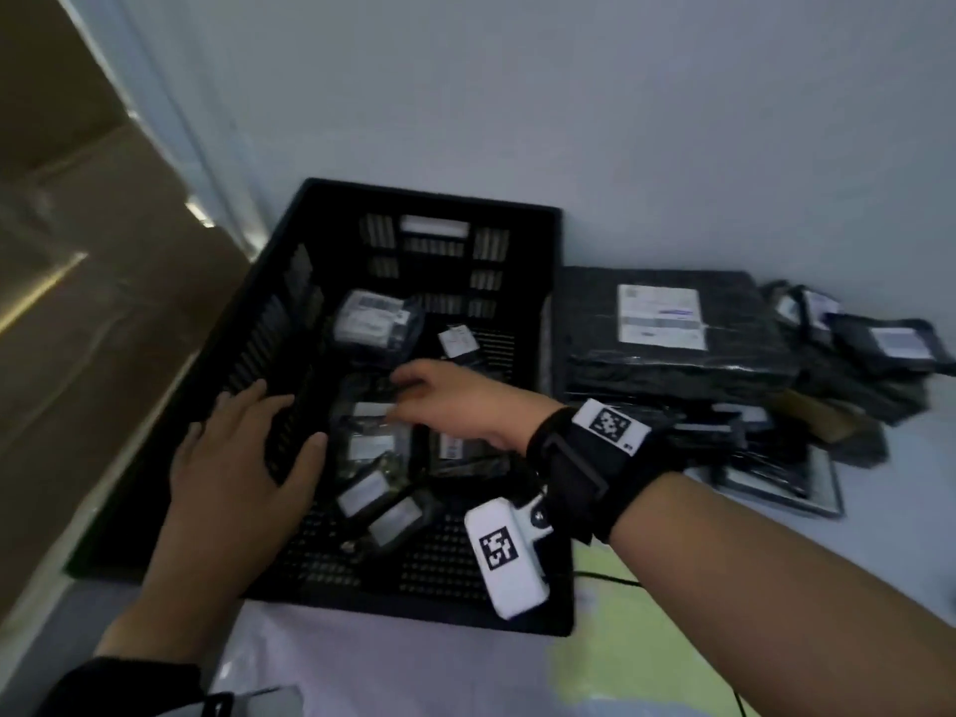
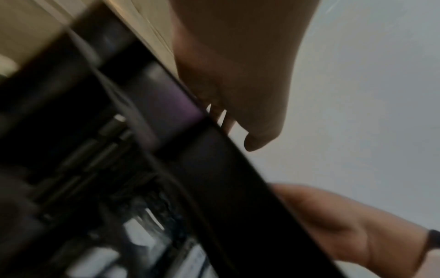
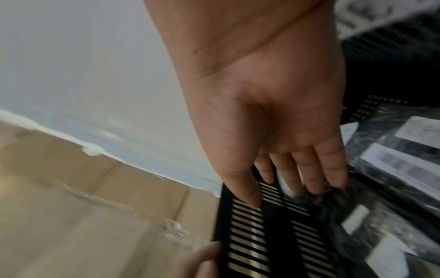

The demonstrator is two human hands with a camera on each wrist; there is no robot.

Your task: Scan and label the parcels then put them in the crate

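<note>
Right hand open over parcels, in crate

Head view: dim, flat, cool light; pale grey wall evenly lit, no hard shadows. Wide-angle bending at frame edges. Motion blur on hands and black slatted plastic crate. Left wrist view: heavily smeared, dark, crate interior unreadable. Right wrist view: palm fairly sharp; brown cardboard boxes blurred, tape glare.

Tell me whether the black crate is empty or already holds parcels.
Partly filled. The black crate holds several dark labelled parcels, yet bare perforated floor shows near its front; the right hand reaches in among them.
</note>
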